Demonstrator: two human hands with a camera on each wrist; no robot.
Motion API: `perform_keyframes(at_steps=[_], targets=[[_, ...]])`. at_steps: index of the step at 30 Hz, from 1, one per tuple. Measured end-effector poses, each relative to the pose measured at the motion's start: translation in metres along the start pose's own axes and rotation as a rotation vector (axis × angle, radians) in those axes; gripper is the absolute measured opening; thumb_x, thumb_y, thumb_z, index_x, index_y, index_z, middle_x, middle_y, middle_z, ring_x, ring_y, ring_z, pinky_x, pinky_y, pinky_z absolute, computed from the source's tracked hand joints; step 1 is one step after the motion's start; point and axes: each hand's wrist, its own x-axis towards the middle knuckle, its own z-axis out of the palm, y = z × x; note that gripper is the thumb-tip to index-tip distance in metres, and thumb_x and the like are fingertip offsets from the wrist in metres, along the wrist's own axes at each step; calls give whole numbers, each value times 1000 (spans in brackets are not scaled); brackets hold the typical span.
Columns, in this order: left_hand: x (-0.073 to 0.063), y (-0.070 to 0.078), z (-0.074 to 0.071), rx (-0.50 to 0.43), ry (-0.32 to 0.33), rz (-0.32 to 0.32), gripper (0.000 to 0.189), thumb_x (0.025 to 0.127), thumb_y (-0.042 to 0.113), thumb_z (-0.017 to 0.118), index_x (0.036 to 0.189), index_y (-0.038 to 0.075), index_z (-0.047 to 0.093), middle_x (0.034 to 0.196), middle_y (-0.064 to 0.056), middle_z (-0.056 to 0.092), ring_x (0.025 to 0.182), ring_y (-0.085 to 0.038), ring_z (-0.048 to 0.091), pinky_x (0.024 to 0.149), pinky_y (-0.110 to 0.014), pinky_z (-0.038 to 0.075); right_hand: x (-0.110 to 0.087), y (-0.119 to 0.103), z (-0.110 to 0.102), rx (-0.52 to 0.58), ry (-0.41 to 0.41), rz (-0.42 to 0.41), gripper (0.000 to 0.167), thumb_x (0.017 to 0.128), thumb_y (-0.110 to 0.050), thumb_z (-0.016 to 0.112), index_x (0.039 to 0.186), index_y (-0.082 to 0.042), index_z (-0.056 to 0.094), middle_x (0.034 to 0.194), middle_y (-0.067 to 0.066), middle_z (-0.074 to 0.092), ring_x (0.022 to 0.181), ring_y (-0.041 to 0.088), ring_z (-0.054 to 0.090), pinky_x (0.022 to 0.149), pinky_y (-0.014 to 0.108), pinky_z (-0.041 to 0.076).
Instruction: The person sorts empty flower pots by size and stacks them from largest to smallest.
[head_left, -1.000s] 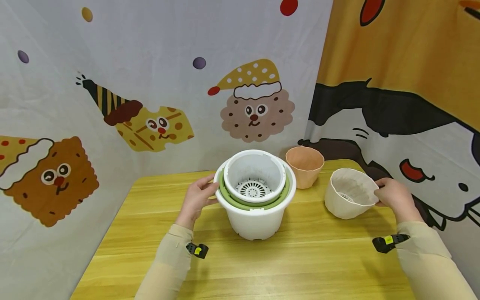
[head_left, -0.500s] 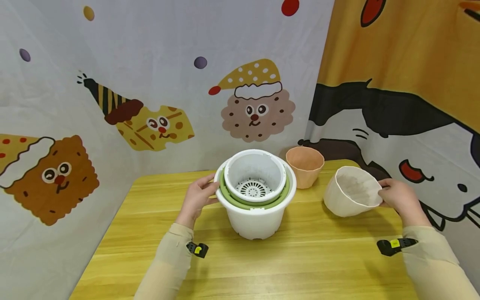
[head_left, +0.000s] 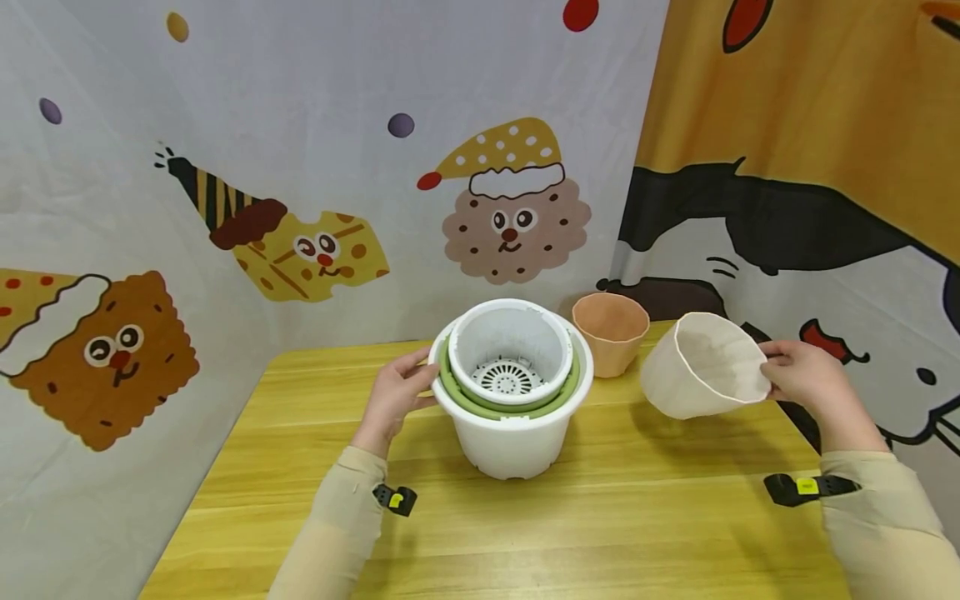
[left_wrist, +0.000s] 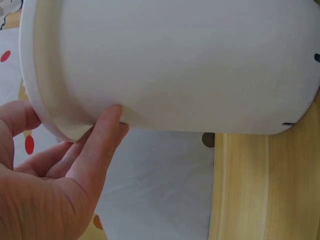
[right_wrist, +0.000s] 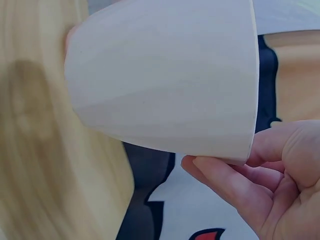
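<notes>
A large white flowerpot [head_left: 510, 446] stands upright on the table, with a green pot [head_left: 517, 410] and a smaller white pot [head_left: 512, 321] nested inside it. My left hand [head_left: 392, 400] holds the big pot's rim at its left side; in the left wrist view the fingers [left_wrist: 102, 135] lie under the rim and the thumb is at its edge. On the right, my right hand [head_left: 806, 379] pinches the rim of a cream faceted flowerpot [head_left: 678, 383]. That pot is raised off the table and tilted, its mouth turned toward the hand.
Behind, between the nested pots and the cream one, an orange faceted pot [head_left: 611, 350] stands at the table's back edge. Cartoon-printed cloth [head_left: 315, 150] hangs behind and beside the wooden table [head_left: 570, 533].
My right hand has lifted the cream flowerpot from the table and tipped it, its mouth swinging to the right. The left hand and the nested pots have stayed in place.
</notes>
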Motion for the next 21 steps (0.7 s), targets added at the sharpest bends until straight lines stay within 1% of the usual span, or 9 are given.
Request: perform_keyframes(at_steps=[4, 8, 14, 17, 21], targets=[[0, 0, 0, 2, 2, 0, 44, 96, 11, 64, 139, 4, 57, 120, -22, 64, 96, -24, 68, 76, -40, 62, -1, -9, -4, 8, 7, -22, 43, 95, -7, 48, 129, 18, 46, 109, 38, 60, 73, 25, 67, 62, 40, 62], [0, 0, 0, 3, 4, -2, 43, 96, 11, 64, 138, 4, 57, 120, -22, 64, 96, -24, 68, 76, -40, 62, -2, -19, -8, 14, 6, -44, 43, 97, -11, 48, 132, 16, 46, 113, 38, 59, 76, 25, 67, 64, 41, 62], [-1, 0, 0, 6, 0, -4, 43, 97, 11, 64, 139, 4, 57, 120, -21, 64, 96, -24, 68, 76, -41, 62, -6, -36, -13, 60, -8, -74, 46, 101, -15, 48, 136, 14, 44, 121, 40, 55, 82, 27, 68, 65, 36, 62], [-1, 0, 0, 4, 0, -6, 44, 96, 11, 64, 139, 4, 57, 120, -22, 64, 96, -24, 68, 76, -41, 62, -7, -43, -15, 87, -14, -86, 45, 103, -15, 49, 137, 13, 43, 122, 40, 54, 83, 27, 68, 67, 35, 62], [-1, 0, 0, 0, 4, -6, 44, 96, 11, 64, 139, 4, 57, 120, -22, 64, 95, -23, 68, 76, -41, 62, -8, -50, -19, 114, -13, -104, 45, 104, -14, 50, 138, 14, 41, 122, 40, 54, 81, 22, 67, 66, 31, 62]])
